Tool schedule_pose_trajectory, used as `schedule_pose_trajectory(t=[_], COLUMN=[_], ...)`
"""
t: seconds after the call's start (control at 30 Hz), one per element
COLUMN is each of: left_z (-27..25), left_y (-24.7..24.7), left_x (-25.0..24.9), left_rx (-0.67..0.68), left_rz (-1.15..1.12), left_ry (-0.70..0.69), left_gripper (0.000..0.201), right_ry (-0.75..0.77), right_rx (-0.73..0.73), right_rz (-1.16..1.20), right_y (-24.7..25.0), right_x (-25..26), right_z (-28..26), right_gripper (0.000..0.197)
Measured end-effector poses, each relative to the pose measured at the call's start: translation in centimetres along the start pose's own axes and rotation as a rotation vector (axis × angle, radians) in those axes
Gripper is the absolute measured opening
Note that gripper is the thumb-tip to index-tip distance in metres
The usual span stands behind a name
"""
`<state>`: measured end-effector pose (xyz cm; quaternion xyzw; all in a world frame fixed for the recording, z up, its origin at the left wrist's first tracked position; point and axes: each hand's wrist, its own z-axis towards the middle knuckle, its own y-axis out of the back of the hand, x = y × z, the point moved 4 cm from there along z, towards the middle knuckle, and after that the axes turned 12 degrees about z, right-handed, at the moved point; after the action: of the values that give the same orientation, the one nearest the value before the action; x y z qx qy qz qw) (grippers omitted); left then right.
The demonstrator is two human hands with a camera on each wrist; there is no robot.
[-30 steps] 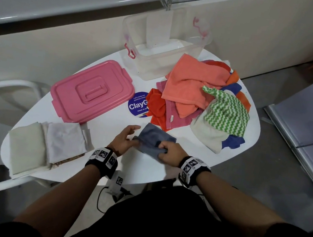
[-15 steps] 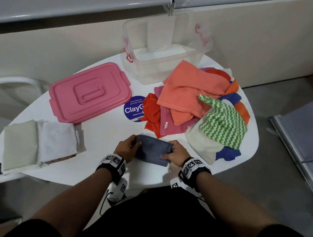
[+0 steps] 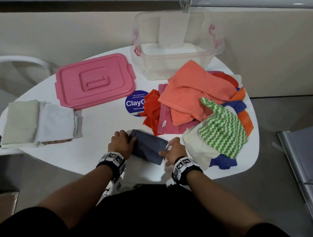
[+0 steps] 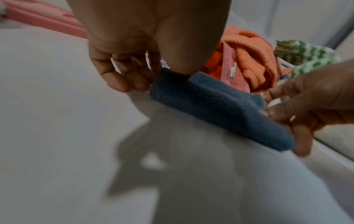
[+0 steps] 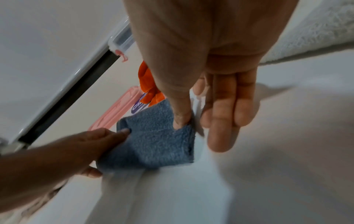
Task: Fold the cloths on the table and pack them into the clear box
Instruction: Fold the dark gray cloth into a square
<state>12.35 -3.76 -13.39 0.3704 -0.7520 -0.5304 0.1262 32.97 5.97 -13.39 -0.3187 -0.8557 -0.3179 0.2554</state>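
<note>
Folded grey-blue cloth [image 3: 148,147] lies on white table [image 3: 97,130] at near edge, btwn both hands. Left hand [image 3: 121,142] pinches its left end: thumb on top, fingers curled at the edge, seen clearly in left wrist view. Right hand [image 3: 174,151] holds the right end w/ thumb pressed on top; other fingers [image 5: 223,112] straight, pointing down beside the cloth's edge, not wrapped round it.

Just beyond the cloth, touching or nearly: loose pile of cloths [image 3: 199,104], coral, orange, pink, blue, green zigzag. Clear box [image 3: 171,64] at far edge behind the pile, lid off. Pink lid [image 3: 94,81] sits left of box. Round purple sticker [image 3: 136,103] btwn lid & pile. Stack of folded pale cloths [image 3: 40,122] at table's left end, well apart from hands.
</note>
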Motion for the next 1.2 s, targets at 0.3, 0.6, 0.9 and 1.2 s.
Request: schedule_pose_trajectory(t=[0.3, 0.6, 0.9, 1.2], left_z=[0.5, 0.1, 3.1, 8.9], left_y=[0.6, 5.7, 8.8, 17.0], left_x=[-1.5, -0.1, 12.3, 21.9], left_rx=[0.288, 0.399, 0.071, -0.112], left_rz=[-0.072, -0.666, -0.818, -0.562], left_ry=[-0.026, -0.177, 0.091, 0.063], left_gripper=[0.039, 0.037, 0.021, 0.018], right_ry=[0.477, 0.005, -0.024, -0.016], right_rx=[-0.005, 0.443, 0.624, 0.758], right_rz=[-0.65, 0.114, -0.007, 0.068], right_y=[-0.6, -4.9, -14.5, -25.4], right_x=[4.0, 7.1, 11.9, 20.2], right_z=[-0.7, -1.5, -3.1, -2.6], right_gripper=[0.068, 0.021, 0.029, 0.042])
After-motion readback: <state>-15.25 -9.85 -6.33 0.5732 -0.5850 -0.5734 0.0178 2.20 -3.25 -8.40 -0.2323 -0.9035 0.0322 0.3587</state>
